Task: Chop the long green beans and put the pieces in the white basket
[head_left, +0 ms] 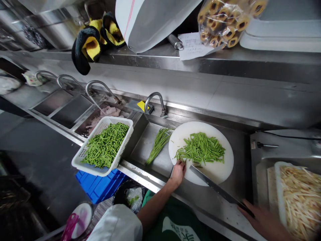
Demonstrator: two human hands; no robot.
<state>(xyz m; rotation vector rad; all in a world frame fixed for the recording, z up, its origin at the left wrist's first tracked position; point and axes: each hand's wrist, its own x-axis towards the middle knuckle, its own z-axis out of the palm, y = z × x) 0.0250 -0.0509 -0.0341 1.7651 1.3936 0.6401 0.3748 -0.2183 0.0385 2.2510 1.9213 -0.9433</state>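
Observation:
My right hand, blurred at the lower right, is wrapped round the dark handle of a kitchen knife. The long blade points up and left, its tip over the front of a round white cutting board. A pile of cut green stems, like long beans or garlic scapes, covers the middle of the board. At the board's front left edge, my left hand has curled fingers close to a few cut pieces; what they pinch, if anything, is hidden. Left of the board lies a bundle of uncut stems.
A white perforated basket of cut stems rests on the sink's front edge, above a blue crate. Curved faucets line the back. Bean sprouts fill a tub at right. A loaded steel shelf overhangs the counter.

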